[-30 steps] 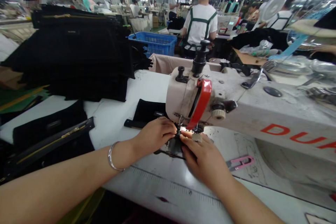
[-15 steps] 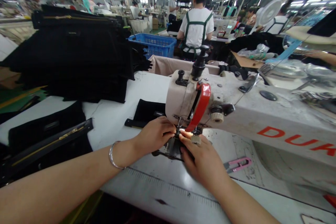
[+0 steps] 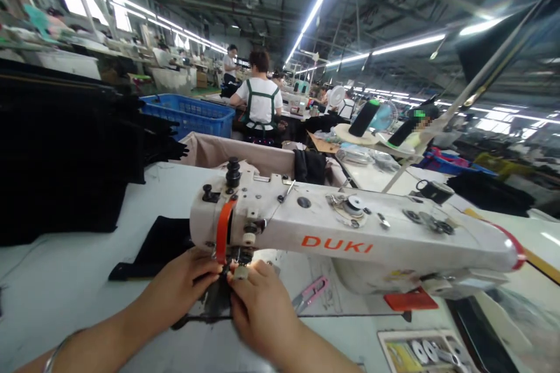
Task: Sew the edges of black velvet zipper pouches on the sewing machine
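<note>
At the needle of a white sewing machine with an orange guard, both my hands meet fingertip to fingertip. A black fabric piece lies on the bed behind my left hand, running in under the machine head. The left fingers are pinched together by the presser foot, on the fabric's near end. My right hand, wearing a wide ring, has its fingers closed and pressed down on the work just right of the foot. The fabric edge between the fingertips is mostly hidden. Pink-handled thread snips lie right of my right hand.
A tall stack of black fabric pieces stands on the left. Beyond the machine are a cloth-lined bin and a blue basket. A tray of bobbins sits at front right. A person in a white shirt sits ahead.
The view has swung right and up, so more of the machine and the ceiling shows. Both hands stay at the needle with little visible change in their grip.
</note>
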`<state>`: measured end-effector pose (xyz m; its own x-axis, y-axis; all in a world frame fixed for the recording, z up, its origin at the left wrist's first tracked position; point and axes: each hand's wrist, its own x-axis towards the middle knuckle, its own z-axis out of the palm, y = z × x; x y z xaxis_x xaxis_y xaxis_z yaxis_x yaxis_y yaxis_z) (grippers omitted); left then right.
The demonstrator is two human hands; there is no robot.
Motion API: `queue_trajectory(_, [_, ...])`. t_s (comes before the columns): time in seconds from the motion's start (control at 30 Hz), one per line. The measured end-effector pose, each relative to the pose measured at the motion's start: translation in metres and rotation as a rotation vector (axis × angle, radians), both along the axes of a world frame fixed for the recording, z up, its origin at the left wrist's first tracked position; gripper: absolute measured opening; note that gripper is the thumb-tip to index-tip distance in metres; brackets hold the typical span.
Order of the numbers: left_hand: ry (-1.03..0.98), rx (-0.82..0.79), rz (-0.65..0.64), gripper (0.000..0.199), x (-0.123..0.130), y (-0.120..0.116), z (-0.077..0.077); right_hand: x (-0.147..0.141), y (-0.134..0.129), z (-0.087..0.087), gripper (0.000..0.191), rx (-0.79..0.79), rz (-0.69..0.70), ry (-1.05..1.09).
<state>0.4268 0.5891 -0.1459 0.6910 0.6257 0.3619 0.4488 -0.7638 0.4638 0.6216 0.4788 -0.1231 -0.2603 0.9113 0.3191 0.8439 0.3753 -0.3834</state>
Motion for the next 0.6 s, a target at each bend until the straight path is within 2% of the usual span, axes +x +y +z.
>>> queue_trajectory(0.2, [-0.010,-0.058,0.001,0.013,0.004,0.002,0.000,0.002,0.001,-0.005,0.034,0.049,0.004,0.016])
queue_trajectory(0.3, [0.043,-0.057,-0.045,0.018,0.004,0.002,0.014,0.006,0.001,-0.008,0.037,0.071,0.012,0.045])
queue_trajectory(0.37, [0.122,-0.024,-0.026,0.035,-0.003,-0.004,0.025,0.008,0.002,-0.011,0.037,0.091,0.018,0.076])
queue_trajectory(0.47, [0.291,-0.013,0.069,0.082,-0.024,-0.035,0.036,0.013,0.004,-0.014,0.035,0.128,0.042,0.132])
queue_trajectory(0.53, [0.384,-0.046,0.049,0.108,-0.037,-0.069,0.036,0.020,0.004,-0.017,0.034,0.166,0.072,0.152])
queue_trajectory(0.57, [0.417,-0.059,0.006,0.108,-0.042,-0.087,0.033,0.025,0.003,-0.019,0.032,0.193,0.088,0.146])
queue_trajectory(0.6, [0.429,-0.064,-0.026,0.096,-0.045,-0.105,0.031,0.031,0.001,-0.022,0.032,0.225,0.106,0.133])
